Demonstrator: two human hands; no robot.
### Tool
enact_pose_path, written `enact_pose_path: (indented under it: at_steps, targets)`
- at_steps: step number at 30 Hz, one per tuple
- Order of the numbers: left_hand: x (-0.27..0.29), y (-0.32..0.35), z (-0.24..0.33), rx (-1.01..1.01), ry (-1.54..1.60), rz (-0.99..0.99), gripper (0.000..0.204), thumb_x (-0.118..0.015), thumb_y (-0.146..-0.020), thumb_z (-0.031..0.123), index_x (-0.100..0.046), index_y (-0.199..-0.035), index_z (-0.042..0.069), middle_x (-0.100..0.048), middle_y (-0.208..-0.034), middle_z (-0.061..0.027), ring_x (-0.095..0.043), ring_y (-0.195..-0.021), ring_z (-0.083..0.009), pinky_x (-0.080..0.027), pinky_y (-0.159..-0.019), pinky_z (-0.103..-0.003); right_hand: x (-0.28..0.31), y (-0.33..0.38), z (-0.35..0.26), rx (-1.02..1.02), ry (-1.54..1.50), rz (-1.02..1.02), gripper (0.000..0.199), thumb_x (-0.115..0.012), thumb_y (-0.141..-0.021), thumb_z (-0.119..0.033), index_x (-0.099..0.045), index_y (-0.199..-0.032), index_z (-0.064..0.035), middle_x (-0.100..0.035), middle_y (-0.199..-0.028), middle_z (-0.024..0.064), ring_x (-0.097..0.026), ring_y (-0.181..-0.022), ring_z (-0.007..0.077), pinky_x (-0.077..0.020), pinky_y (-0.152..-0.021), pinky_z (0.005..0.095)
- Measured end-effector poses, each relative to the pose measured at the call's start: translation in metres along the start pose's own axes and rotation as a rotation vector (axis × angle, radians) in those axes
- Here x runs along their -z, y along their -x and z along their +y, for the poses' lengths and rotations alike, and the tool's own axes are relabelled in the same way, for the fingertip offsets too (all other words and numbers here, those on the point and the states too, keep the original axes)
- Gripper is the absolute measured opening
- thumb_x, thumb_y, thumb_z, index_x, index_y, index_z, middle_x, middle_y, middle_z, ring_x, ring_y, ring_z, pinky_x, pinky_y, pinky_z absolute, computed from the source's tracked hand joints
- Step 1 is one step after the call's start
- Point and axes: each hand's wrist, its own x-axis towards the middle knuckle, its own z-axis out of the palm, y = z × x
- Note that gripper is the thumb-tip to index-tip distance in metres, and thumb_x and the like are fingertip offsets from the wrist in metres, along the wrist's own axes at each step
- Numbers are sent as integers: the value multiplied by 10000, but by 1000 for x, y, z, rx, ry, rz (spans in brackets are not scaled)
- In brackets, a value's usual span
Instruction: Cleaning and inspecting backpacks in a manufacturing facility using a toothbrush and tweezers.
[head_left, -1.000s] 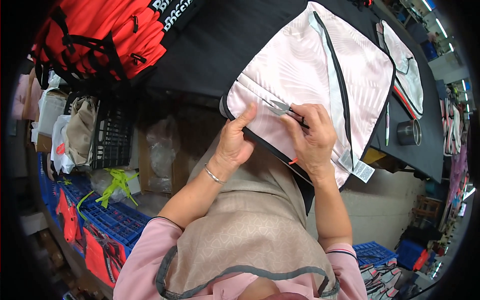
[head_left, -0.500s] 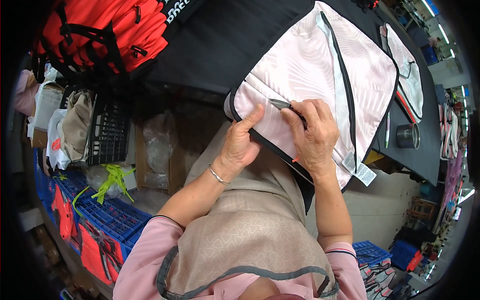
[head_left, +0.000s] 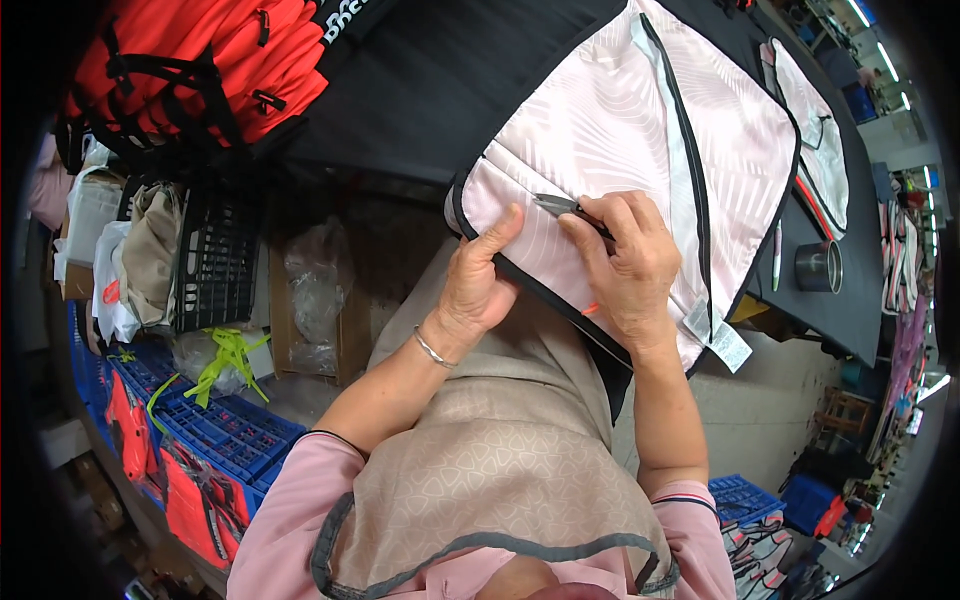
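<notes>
Across the top of the frame I see a black bench (head_left: 430, 90) carrying a heap of red fabric bags with black straps (head_left: 190, 60) at the upper left. Spread over its near edge, centre to upper right, lies the pale pink leaf-patterned fabric panel with black piping (head_left: 610, 130); its lower corner hangs off toward my lap, probably so the seam sits close to me. A second similar pink panel (head_left: 820, 150) lies at the far upper right, beside a dark metal cup (head_left: 818, 266). Blue plastic crates (head_left: 215, 435) fill the lower left. My left hand (head_left: 480, 285) presses flat on the panel's piped edge, thumb up, apparently pinning the cloth taut; its grip is loose, grasping nothing. My right hand (head_left: 625, 265) pinches a small dark metal thread snipper (head_left: 562, 207), tips on the pink cloth just beside the left thumb.
</notes>
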Motion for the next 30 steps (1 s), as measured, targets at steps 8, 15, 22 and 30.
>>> enact_pose_path:
  at_steps: [8,15,22,30]
  targets:
    - [-5,-2,6,-46,-81,-10,493,-632,-955,282,-488,-1358,38,-585,-1304,-93,-543,-1224,-231,-400,-1081,-416,9,4,17,-214,-167,-23,164,-769,-808,-112,-664,-901,-30,-632,-792,53,-613,-683,161,-491,-630,282]
    - [14,13,-14,-126,-297,-114,615,-669,-934,312,-409,-1413,29,-530,-1366,-81,-498,-1275,-222,-382,-1099,-420,10,31,52,-691,-721,45,182,-661,-946,-164,-650,-990,12,-630,-853,8,-548,-778,65,-447,-728,207]
    - [-1,17,-51,88,-256,84,517,-715,-909,197,-480,-1331,11,-555,-1289,-73,-546,-1169,-165,-445,-1018,-319,2,39,56,-699,-874,74,192,-634,-971,-184,-655,-1034,-4,-621,-874,-12,-528,-789,44,-410,-726,177]
    - [0,9,-37,83,-259,41,422,-641,-959,265,-520,-1297,43,-592,-1243,-63,-567,-1166,-191,-459,-1025,-375,64,50,55,-675,-513,206,218,-693,-927,-171,-641,-1041,7,-615,-920,2,-539,-852,67,-426,-794,201]
